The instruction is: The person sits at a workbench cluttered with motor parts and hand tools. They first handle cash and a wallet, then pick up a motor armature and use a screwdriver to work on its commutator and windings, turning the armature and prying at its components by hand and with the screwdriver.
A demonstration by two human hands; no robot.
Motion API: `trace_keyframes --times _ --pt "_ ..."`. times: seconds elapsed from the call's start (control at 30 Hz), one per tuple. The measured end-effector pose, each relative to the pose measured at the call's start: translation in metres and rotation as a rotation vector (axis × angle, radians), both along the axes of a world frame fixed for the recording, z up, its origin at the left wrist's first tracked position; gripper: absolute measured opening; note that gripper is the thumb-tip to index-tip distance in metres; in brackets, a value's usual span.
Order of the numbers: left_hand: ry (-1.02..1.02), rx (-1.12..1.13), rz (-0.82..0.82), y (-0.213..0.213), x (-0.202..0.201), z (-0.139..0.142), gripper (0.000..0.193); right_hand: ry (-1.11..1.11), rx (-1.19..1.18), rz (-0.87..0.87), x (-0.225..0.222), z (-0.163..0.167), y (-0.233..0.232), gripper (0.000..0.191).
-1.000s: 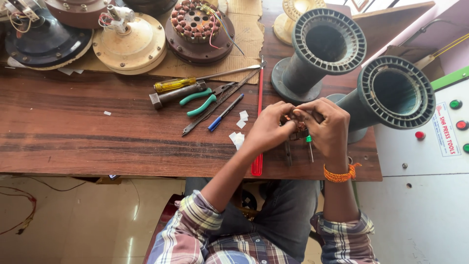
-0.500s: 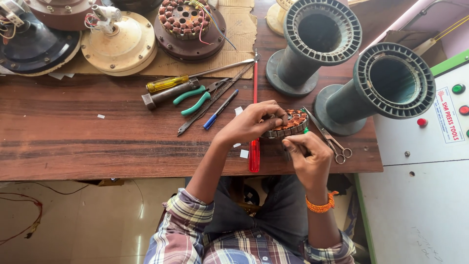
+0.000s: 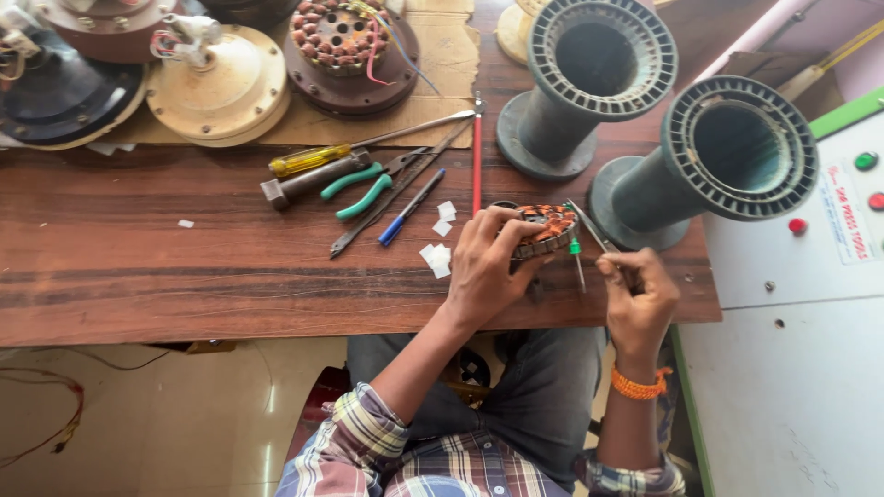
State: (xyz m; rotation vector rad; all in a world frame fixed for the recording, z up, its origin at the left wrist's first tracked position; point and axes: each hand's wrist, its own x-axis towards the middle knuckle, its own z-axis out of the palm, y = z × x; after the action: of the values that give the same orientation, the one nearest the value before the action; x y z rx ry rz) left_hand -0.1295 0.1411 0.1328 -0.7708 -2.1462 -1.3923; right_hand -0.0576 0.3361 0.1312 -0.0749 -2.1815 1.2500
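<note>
Here left hand (image 3: 486,267) is clamped over a copper-wound stator (image 3: 549,228) at the wooden bench's (image 3: 138,267) near edge. Right hand (image 3: 637,299), just beside it, pinches scissors (image 3: 589,228). A green-tipped tool (image 3: 576,258) lies between them.

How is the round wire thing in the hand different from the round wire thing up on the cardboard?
The held stator is gripped by the left hand and tilted on edge; the cardboard stator lies flat, untouched, with loose coloured wires. Both are round with copper coils.

Green-handled pliers (image 3: 364,189), yellow screwdriver (image 3: 308,159), blue pen (image 3: 412,206), two grey spools (image 3: 589,83)
</note>
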Motion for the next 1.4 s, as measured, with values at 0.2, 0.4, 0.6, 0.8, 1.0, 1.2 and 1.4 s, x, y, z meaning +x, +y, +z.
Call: trace_keyframes --times 0.2,0.4,0.6,0.8,1.0,1.2,1.4 --pt "0.000 0.006 -0.002 0.001 0.000 -0.006 0.043 0.071 0.290 0.109 -0.020 0.055 -0.007 0.011" --pt "0.022 -0.004 -0.007 -0.001 -0.001 -0.002 0.041 0.060 0.350 0.288 -0.061 0.071 -0.028 0.008" --pt "-0.076 0.007 -0.015 -0.004 0.001 0.009 0.037 -0.082 0.325 0.308 -0.078 0.072 -0.027 0.008" --pt "-0.420 0.182 -0.138 0.010 -0.031 0.010 0.030 -0.041 0.301 0.306 -0.079 0.076 -0.030 0.008" --pt "-0.755 0.231 -0.514 0.002 -0.067 -0.008 0.039 -0.062 0.253 0.274 -0.077 0.079 -0.042 0.008" --pt "-0.719 0.215 -0.482 0.009 -0.068 -0.016 0.039 -0.092 0.344 0.250 -0.073 0.085 -0.044 0.011" --pt "-0.706 0.301 -0.867 -0.021 -0.085 -0.024 0.023 -0.090 0.264 0.206 -0.026 0.066 -0.051 0.012"
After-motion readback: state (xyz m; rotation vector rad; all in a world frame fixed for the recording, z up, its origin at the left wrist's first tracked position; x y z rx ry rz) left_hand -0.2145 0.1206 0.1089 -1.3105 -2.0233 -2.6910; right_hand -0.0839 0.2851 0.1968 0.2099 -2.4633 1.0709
